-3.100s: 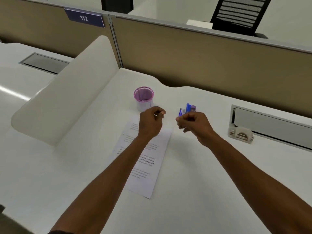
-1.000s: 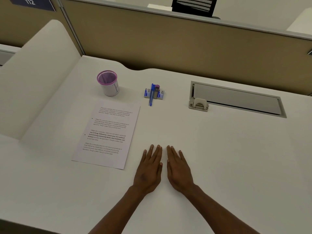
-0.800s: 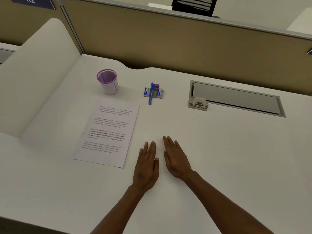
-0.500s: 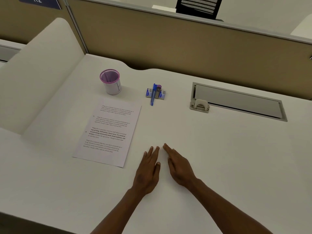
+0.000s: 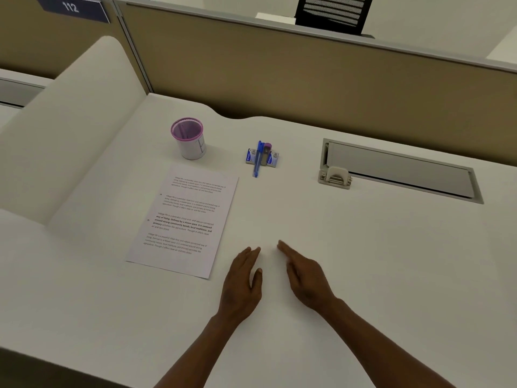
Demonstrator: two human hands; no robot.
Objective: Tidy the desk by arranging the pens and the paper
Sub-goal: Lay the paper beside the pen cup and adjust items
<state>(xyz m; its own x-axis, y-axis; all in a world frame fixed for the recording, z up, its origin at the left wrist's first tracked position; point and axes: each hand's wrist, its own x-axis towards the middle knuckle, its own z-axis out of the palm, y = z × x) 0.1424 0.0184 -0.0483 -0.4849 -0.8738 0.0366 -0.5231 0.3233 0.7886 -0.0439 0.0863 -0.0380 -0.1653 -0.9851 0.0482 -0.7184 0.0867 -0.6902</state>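
A printed paper sheet (image 5: 183, 219) lies on the white desk (image 5: 363, 261), left of centre. Behind it stands a white pen cup with a pink rim (image 5: 189, 138). A blue pen (image 5: 257, 158) and a short purple-capped item (image 5: 266, 155) lie across a small blue-and-white packet (image 5: 261, 158) at mid-desk. My left hand (image 5: 242, 287) and my right hand (image 5: 305, 278) are side by side near the front, fingers straight, both empty, just right of the paper's lower corner.
A grey cable-tray flap (image 5: 397, 169) with a plastic latch (image 5: 335, 177) is set into the desk at the right. A white curved divider (image 5: 70, 121) bounds the left side. A tan partition wall (image 5: 307, 74) runs along the back.
Both hands pulled back from the pens and cup to the front of the desk, fingers straightened. In the last second they shifted slightly and turned a bit onto their edges.
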